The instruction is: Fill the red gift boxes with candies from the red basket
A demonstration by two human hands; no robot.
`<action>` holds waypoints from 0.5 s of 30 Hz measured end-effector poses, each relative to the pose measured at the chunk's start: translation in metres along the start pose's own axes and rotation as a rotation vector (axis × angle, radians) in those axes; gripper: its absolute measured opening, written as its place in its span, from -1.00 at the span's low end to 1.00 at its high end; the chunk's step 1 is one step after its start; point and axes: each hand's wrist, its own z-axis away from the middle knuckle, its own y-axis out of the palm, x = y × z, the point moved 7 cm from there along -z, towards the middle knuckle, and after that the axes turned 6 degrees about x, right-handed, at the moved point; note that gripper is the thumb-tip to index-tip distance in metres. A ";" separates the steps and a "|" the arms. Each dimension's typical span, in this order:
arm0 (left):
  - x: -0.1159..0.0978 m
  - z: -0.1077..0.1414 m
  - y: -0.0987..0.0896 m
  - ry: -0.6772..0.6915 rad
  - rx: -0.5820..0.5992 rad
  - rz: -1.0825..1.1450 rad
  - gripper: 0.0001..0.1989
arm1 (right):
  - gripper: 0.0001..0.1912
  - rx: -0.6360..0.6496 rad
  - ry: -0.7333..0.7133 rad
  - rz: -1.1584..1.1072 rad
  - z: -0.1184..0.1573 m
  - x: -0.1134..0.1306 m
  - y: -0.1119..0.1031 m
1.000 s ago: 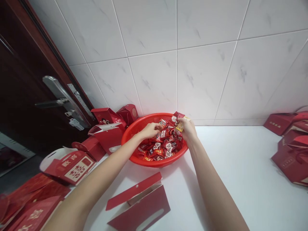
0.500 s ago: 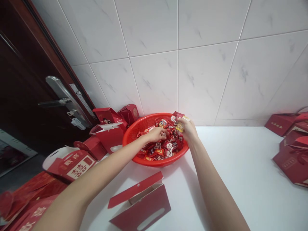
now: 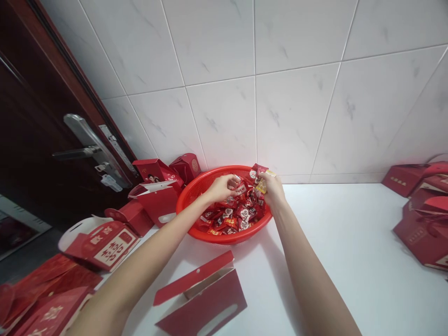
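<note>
A red plastic basket [image 3: 185,219] holds many red wrapped candies [image 3: 229,219]. Above its contents, my left hand [image 3: 223,188] has its fingers closed on a small red and white packet [image 3: 241,189]. At the basket's right rim my right hand [image 3: 273,190] grips several packets, among them a yellow one [image 3: 261,186] and a red one [image 3: 258,170]. In front of the basket stands a red gift box [image 3: 210,298] with its lid flap raised.
Red gift boxes [image 3: 114,245] line the left side of the white table [image 3: 325,233]. More red boxes [image 3: 423,224] stand at the right. A tiled wall [image 3: 224,126] rises behind, and a dark door [image 3: 38,116] is at the left.
My left hand has lifted a little from among the candies, and a red and white packet now shows at its fingertips. My right hand still holds its packets. The view has shifted slightly.
</note>
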 end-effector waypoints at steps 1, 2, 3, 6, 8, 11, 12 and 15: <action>-0.002 0.001 -0.007 0.014 -0.037 0.098 -0.62 | -0.85 -0.005 -0.004 0.001 0.000 0.000 -0.001; -0.005 0.004 -0.014 0.030 -0.069 0.180 -0.60 | -0.85 -0.001 -0.006 0.003 0.001 0.001 -0.001; -0.009 0.008 -0.019 0.046 -0.088 0.241 -0.57 | -0.85 0.012 -0.005 0.007 0.002 0.001 0.001; -0.022 0.022 -0.025 0.084 -0.105 0.325 -0.55 | -0.85 0.088 0.016 0.031 0.008 0.002 0.008; -0.029 0.031 -0.023 0.095 -0.096 0.342 -0.55 | -0.83 0.139 0.032 0.052 0.012 0.002 0.013; -0.034 0.040 -0.017 0.115 -0.111 0.363 -0.58 | -0.80 0.229 0.042 0.085 0.015 0.000 0.019; -0.035 0.041 -0.016 0.117 -0.123 0.372 -0.59 | -0.79 0.262 0.039 0.095 0.016 0.000 0.021; -0.033 0.042 -0.014 0.111 -0.146 0.383 -0.58 | -0.74 0.337 0.022 0.137 0.016 -0.002 0.024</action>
